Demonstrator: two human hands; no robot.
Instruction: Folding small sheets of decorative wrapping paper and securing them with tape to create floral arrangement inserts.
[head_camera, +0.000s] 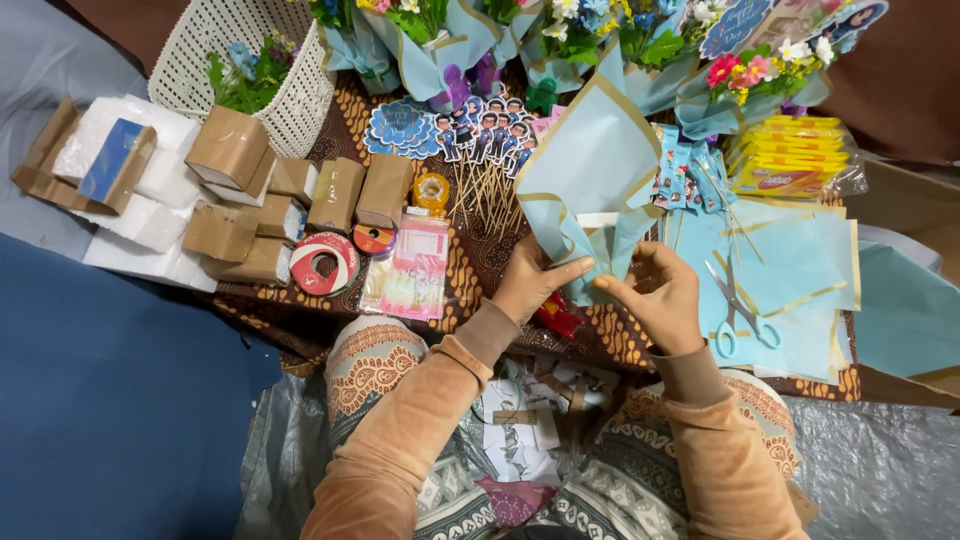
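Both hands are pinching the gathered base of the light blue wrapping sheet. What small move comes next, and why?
Probably keep the left hand pinching the wrapping sheet and free the right hand toward the tape roll: the gather looks unfastened.

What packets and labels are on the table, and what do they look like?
Yellow snack packets: far right, a flat stack in clear wrap.
Blue scalloped label: top middle, cloud-shaped with white edging.
Cartoon figure toppers: beside that label, a row of small cut-outs on sticks.
Pink packet: left of the left hand, flat rectangle, pink and white.
Brown taped blocks: left side, boxy, brown.
Right hand and left hand pinch light blue wrapping paper.
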